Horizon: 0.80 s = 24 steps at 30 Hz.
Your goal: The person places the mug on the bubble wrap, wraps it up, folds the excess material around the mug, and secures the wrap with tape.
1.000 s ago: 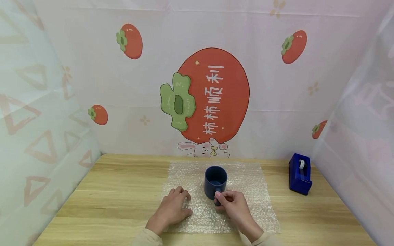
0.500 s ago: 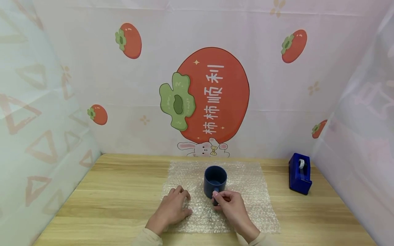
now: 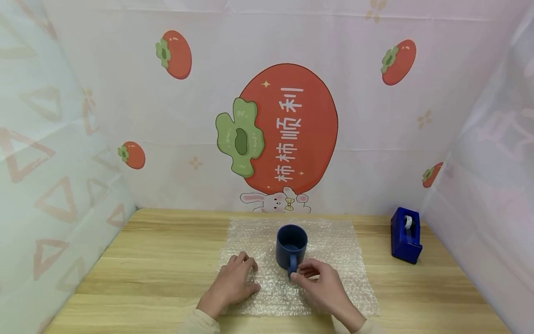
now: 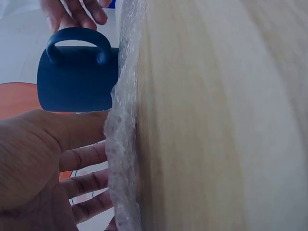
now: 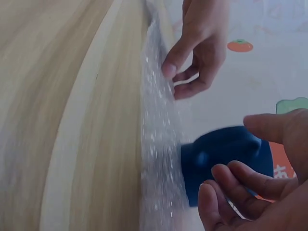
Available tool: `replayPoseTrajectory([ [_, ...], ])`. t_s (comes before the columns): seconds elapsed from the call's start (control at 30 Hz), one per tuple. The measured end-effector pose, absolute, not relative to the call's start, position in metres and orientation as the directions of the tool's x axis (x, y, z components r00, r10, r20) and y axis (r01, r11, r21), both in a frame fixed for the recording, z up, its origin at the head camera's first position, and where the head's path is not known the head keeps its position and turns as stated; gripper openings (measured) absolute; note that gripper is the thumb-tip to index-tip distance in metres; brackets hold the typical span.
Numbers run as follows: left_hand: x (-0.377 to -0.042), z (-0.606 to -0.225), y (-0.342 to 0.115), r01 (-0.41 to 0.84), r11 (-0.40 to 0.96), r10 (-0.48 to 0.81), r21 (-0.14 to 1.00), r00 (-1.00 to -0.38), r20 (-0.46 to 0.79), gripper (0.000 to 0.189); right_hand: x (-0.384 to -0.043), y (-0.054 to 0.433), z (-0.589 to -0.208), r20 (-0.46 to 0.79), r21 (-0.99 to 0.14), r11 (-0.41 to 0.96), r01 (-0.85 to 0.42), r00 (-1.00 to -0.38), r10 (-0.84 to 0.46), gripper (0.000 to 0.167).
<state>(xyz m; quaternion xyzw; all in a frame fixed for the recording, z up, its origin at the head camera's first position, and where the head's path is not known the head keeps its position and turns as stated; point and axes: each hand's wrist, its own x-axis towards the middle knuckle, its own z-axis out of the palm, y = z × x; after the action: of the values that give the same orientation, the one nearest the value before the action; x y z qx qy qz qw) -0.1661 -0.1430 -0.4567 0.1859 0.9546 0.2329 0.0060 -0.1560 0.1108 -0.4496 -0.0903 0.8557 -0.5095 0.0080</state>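
A dark blue mug (image 3: 285, 256) stands upright on a sheet of bubble wrap (image 3: 333, 246), its handle facing the person. Close beside the handle is my right hand (image 3: 323, 285), thumb and fingers parted and no longer gripping it. In the right wrist view, that hand's fingers (image 5: 238, 190) are loosely bent near the mug (image 5: 216, 151); whether one still touches it is hard to tell. My left hand (image 3: 233, 282) rests its fingertips on the wrap to the mug's left, holding nothing. The left wrist view shows the mug's handle (image 4: 79, 33) free of any grip.
A blue tape dispenser (image 3: 406, 236) with a roll in it stands at the right rear of the wooden table (image 3: 167, 260). Behind the table hangs a white cloth backdrop (image 3: 359, 116) printed with persimmons, and similar cloth lines both sides.
My right hand has let go of the mug's handle and drawn slightly right. Before that, the handle swung a little left in its grip. My left hand has stayed in place.
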Motion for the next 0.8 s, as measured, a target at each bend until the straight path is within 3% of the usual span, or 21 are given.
replayPoseTrajectory([
  [0.47, -0.166, -0.458, -0.143, 0.359, 0.824, 0.357, 0.438, -0.930, 0.090, 0.034, -0.153, 0.163, -0.444, 0.066, -0.694, 0.698, -0.176, -0.981, -0.181, 0.056],
  [0.8, -0.165, -0.456, -0.142, 0.354, 0.827, 0.357, 0.437, -0.931, 0.080, 0.034, -0.146, 0.191, -0.442, 0.034, -0.474, 0.858, -0.197, -0.978, -0.205, 0.091],
])
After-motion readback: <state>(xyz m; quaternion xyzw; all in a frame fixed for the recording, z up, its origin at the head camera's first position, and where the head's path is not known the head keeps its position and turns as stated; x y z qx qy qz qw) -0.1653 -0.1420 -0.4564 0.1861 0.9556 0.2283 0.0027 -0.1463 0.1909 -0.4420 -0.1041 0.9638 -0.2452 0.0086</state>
